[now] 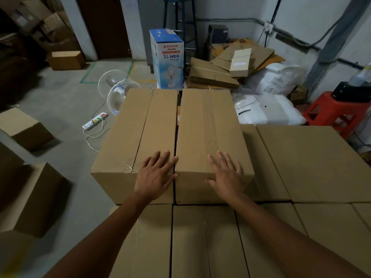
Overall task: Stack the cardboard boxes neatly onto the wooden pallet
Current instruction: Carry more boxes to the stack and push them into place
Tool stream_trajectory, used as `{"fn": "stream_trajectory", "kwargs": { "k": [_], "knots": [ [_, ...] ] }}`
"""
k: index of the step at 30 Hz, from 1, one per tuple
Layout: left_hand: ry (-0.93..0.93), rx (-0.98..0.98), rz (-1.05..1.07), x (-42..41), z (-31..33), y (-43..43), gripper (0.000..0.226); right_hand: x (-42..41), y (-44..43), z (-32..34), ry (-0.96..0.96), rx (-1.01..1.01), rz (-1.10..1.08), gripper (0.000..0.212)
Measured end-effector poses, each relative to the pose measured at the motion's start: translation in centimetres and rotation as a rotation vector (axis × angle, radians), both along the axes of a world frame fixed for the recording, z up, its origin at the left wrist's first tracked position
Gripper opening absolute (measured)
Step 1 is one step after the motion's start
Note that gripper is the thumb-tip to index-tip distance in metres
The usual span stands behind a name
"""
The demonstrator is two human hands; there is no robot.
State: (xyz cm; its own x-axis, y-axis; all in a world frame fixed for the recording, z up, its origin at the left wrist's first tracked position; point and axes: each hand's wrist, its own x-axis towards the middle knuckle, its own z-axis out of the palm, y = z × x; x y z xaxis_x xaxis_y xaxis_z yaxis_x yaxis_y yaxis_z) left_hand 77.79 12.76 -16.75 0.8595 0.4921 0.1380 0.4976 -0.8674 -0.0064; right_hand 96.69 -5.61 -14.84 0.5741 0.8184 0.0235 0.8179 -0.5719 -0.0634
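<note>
A single wide-angle view, worn on the person's head, looks forward and steeply down. The stacked brown cardboard boxes (206,137) lie close beneath the lens and fill the lower middle of the frame. The two bare forearms (112,227) enter from the bottom edge. The grey concrete floor (60,109) spreads at left, and the white back wall (230,13) stands far off along the top.

Two hands, the left hand (155,177) and right hand (226,175), are counted, with two top-tier boxes, left box (128,129) and right box (208,127), one table fan (121,96), one power strip (95,120), one red stool (329,111).
</note>
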Motion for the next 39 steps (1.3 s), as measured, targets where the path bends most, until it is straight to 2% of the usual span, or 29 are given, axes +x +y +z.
{"fn": "stream_trajectory", "kwargs": {
  "k": [14, 20, 29, 35, 39],
  "knots": [
    [0.041, -0.038, -0.042, 0.0, 0.9, 0.2, 0.072, 0.4, -1.1, -0.3, 0.053, 0.008, 0.029, 0.075],
    [0.012, -0.056, -0.038, 0.1, 0.9, 0.1, 0.068, 0.8, -0.8, 0.4, 0.066, -0.039, 0.030, 0.074],
    [-0.010, -0.082, -0.032, -0.2, 1.0, 0.2, 0.075, 0.3, -0.6, 1.6, 0.045, -0.078, 0.018, 0.064],
    [-0.013, -0.124, -0.041, 0.0, 1.2, -0.2, 0.083, -0.5, -1.2, 0.8, 0.061, -0.097, -0.023, 0.064],
    [0.024, -0.161, -0.040, -0.1, 1.8, -0.5, 0.097, -1.0, -1.2, 1.4, 0.111, -0.112, -0.041, 0.065]
  ]
}}
